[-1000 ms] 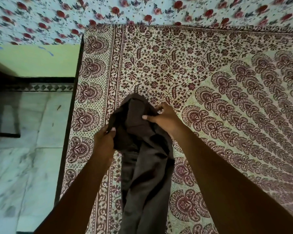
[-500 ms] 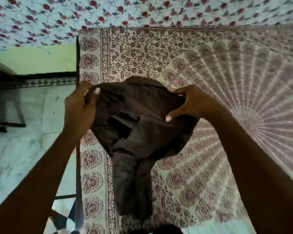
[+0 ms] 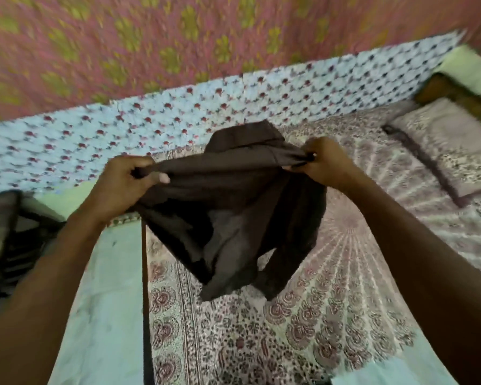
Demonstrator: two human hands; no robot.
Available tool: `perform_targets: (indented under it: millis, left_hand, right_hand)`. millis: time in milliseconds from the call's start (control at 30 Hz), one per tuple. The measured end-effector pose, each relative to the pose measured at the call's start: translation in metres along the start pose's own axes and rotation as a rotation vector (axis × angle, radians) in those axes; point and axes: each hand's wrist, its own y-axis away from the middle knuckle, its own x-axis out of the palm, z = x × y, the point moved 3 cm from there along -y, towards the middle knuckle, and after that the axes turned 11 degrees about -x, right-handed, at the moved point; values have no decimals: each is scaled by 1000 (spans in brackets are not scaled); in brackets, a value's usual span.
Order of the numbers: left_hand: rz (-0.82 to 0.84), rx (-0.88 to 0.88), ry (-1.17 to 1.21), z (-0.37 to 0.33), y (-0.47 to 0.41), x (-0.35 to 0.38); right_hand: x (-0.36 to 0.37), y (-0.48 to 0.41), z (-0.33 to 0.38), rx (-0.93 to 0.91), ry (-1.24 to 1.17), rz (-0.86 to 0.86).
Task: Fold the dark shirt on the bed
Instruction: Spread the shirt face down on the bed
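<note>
The dark brown shirt (image 3: 233,218) hangs in the air above the bed (image 3: 331,315), stretched between both hands. My left hand (image 3: 122,184) grips its upper left edge in a fist. My right hand (image 3: 325,159) pinches the upper right edge. The cloth between them is taut, and the rest droops in loose folds with its lower end clear of the patterned bedsheet.
A pillow (image 3: 450,145) lies at the bed's far right. A floral cloth (image 3: 150,126) runs along the far side below a pink patterned wall (image 3: 150,37). The bed's dark left edge (image 3: 146,301) borders pale floor (image 3: 109,315). Dark furniture (image 3: 9,232) stands at left.
Both hands have lifted the shirt off the bed and pulled apart, stretching its top edge. The view has tilted up, showing the wall and pillow.
</note>
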Motion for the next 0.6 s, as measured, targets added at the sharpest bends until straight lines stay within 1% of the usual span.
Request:
perform_targets:
  millis: [67,100,133,167,200,267,300,333,433,467,500,533,567,600]
  left_hand:
    - [152,-2,-17,-28,10,-1]
    - [201,-6,-47,-45,18,3]
    - [191,-11,-83,-59,23,7]
    - [128,-2,-104,-75,27,11]
    - [33,11,-96,-85,29,12]
    - [-201,16,-72,-104,32,20]
    - [-311,-4,-74,-117,35,26]
    - [-387,-14,-64,-129,39,34]
    - [-567,-82,-69,-158,52,61]
    - [-610,-139,-43,-165,58,70]
    - [-643,-207,2,-171,64,77]
    - [-662,-277,33,-173,69,81]
    - [-678,-326,34,-175,74,85]
    - [-686,-357,5,-175,79,90]
  right_hand:
    - [-28,7,-16,-26,45,-71]
    - [-44,13,-24,-52,64,-112]
    - [-59,20,-31,-76,76,-117]
    - [-73,27,-35,-124,89,-78]
    - [-81,32,-39,-158,127,21]
    - [-97,43,-56,-233,294,252]
    - [-107,47,-68,-257,372,291]
    - [-121,51,-83,-253,404,267]
    - [-161,63,-125,-198,281,-4]
    - [-168,71,-132,-208,242,16]
    - [-169,80,-135,-254,229,132]
    - [-164,92,-134,-279,211,298]
    - [-159,104,-134,-293,208,429]
    - [-158,113,-138,-313,217,459]
